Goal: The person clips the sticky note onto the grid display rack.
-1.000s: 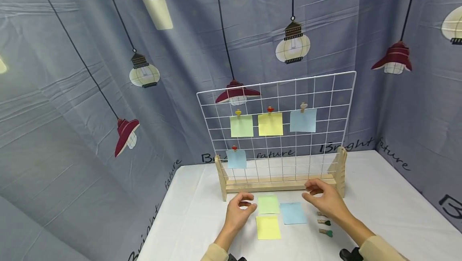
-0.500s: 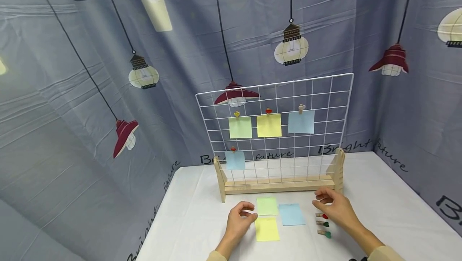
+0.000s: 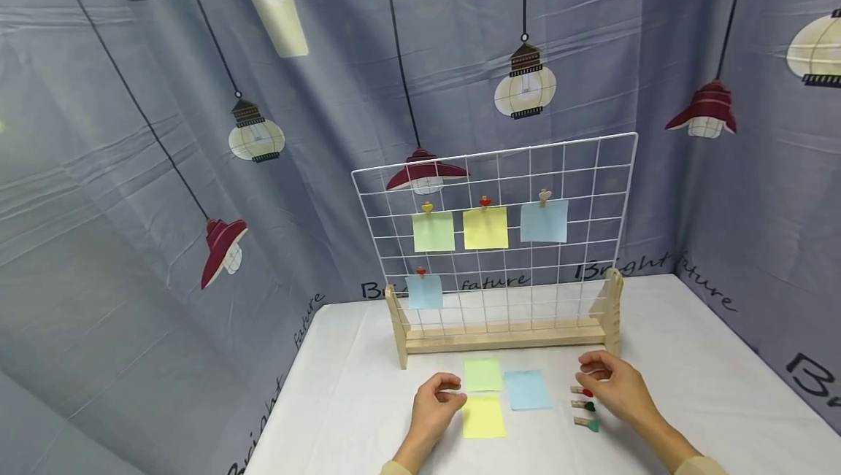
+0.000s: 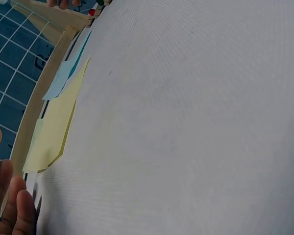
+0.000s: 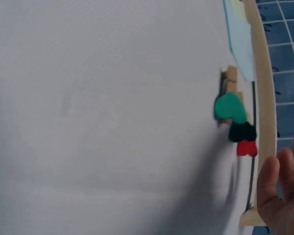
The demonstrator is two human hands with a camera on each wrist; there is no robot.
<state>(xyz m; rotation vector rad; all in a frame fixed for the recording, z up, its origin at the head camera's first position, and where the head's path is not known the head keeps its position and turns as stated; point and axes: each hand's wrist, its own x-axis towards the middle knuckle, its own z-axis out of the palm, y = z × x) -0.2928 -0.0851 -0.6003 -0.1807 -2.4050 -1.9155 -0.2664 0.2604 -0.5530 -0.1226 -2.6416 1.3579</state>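
Observation:
My left hand (image 3: 434,411) hovers at the left of the sticky notes, fingers loosely bent and holding nothing. Beside it lie a yellow note (image 3: 483,418), a green note (image 3: 482,375) and a blue note (image 3: 528,390). My right hand (image 3: 619,389), also holding nothing, is just right of three small wooden clothespins lying in a column. They carry a red heart (image 5: 247,148), a dark heart (image 5: 242,132) and a green heart (image 5: 230,107). The right wrist view shows a gap between the right fingers and the clothespins.
Behind stands a white wire grid (image 3: 525,265) on a wooden base (image 3: 506,337). Clipped along it are a green note (image 3: 434,233), a yellow note (image 3: 485,230) and a blue note (image 3: 544,222). Another blue note (image 3: 424,292) hangs lower left. Patterned curtains surround the white table (image 3: 342,395).
My right hand has come back from the grid's base, down toward the red-heart clothespin, which is now uncovered. My left hand has shifted slightly nearer to me. The view has drifted a little.

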